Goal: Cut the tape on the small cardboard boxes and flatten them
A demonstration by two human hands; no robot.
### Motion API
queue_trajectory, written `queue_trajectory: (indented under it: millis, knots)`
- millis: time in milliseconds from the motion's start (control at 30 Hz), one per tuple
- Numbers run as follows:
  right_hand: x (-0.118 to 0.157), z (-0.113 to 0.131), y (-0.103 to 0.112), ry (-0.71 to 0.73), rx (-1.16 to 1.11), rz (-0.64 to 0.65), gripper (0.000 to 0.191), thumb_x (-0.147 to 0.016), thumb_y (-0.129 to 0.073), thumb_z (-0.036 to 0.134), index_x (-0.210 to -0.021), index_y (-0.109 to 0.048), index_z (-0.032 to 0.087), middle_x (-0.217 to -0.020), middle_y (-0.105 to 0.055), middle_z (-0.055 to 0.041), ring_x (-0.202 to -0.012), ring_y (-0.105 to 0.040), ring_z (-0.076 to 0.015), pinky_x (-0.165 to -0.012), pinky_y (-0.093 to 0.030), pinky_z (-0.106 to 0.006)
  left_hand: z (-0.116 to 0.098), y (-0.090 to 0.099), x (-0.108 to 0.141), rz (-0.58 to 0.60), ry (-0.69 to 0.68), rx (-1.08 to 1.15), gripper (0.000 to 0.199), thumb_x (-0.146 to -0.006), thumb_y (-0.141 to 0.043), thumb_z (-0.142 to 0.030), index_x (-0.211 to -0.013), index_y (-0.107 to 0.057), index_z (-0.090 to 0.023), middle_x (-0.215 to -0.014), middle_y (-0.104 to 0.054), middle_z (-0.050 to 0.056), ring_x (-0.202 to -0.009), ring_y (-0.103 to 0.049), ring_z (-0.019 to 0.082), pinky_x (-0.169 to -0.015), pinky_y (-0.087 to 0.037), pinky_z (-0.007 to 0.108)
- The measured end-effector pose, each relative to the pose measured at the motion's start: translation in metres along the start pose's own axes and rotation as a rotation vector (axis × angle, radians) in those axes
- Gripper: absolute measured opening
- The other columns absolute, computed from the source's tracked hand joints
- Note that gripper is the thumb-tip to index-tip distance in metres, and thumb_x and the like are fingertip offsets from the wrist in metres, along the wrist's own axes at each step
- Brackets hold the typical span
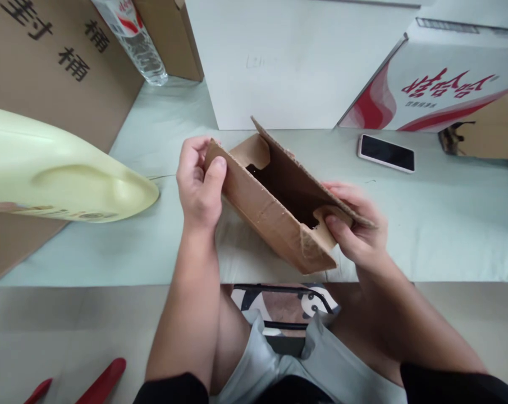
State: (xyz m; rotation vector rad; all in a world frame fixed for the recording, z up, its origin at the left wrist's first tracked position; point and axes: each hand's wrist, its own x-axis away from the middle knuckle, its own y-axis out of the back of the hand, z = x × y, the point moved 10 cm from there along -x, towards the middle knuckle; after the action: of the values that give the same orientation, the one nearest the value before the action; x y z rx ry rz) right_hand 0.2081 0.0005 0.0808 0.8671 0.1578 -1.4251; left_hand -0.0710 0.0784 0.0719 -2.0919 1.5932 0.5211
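Note:
A brown cardboard box (270, 210) is held tilted above the cloth-covered surface, its open top facing me and its flaps standing up. My left hand (202, 182) grips the upper left corner, thumb on the near side flap. At the other end my right hand (358, 221) pinches the right part, with its thumb on the small end flap and its fingers behind the far flap. The inside of the box is dark, and I cannot make out whether anything lies in it.
Behind stand a white box (287, 67) and a red-and-white printed carton (443, 84). A phone (387, 153) lies to the right. On the left are a yellow-green plastic object (68, 168), a water bottle (140, 50) and a large cardboard carton (77, 78).

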Motion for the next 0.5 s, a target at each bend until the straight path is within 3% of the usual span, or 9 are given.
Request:
queue_trajectory:
  millis: [100, 200, 367, 500]
  knots:
    - [-0.003, 0.007, -0.006, 0.059, 0.054, 0.09, 0.039, -0.094, -0.073, 0.047, -0.131, -0.075, 0.034, -0.134, -0.074, -0.0103, -0.121, -0.074, -0.0325, -0.101, -0.064, -0.053, 0.003, -0.001, 0.002, 0.027, 0.0, -0.071, 0.044, -0.091, -0.074, -0.068, -0.106, -0.068, -0.027, -0.086, -0.061, 0.001, -0.076, -0.058, 0.017, -0.073, -0.05, 0.033]
    - [-0.003, 0.01, -0.01, 0.089, 0.03, 0.171, 0.051, -0.096, -0.062, 0.065, -0.133, -0.076, 0.031, -0.138, -0.071, -0.0119, -0.121, -0.072, -0.0335, -0.099, -0.063, -0.052, 0.005, -0.003, 0.003, 0.073, -0.001, -0.174, 0.049, -0.091, -0.072, -0.069, -0.119, -0.065, -0.03, -0.095, -0.064, 0.002, -0.089, -0.064, 0.021, -0.085, -0.055, 0.036]
    - [-0.002, 0.005, -0.011, 0.045, -0.007, 0.202, 0.049, -0.105, -0.046, 0.059, -0.135, -0.075, 0.033, -0.141, -0.068, -0.0112, -0.123, -0.07, -0.0327, -0.103, -0.059, -0.055, -0.002, -0.008, 0.003, 0.176, -0.048, -0.331, 0.032, -0.098, -0.067, -0.054, -0.116, -0.077, -0.029, -0.12, -0.069, 0.007, -0.116, -0.067, 0.026, -0.109, -0.055, 0.044]
    - [0.001, 0.0, -0.014, -0.032, -0.061, 0.207, 0.046, -0.105, -0.047, 0.058, -0.133, -0.075, 0.036, -0.144, -0.067, -0.0091, -0.129, -0.067, -0.0331, -0.111, -0.056, -0.057, -0.002, -0.01, 0.002, 0.214, -0.02, -0.334, 0.022, -0.098, -0.067, -0.04, -0.106, -0.085, -0.031, -0.125, -0.069, 0.008, -0.111, -0.067, 0.027, -0.109, -0.057, 0.047]
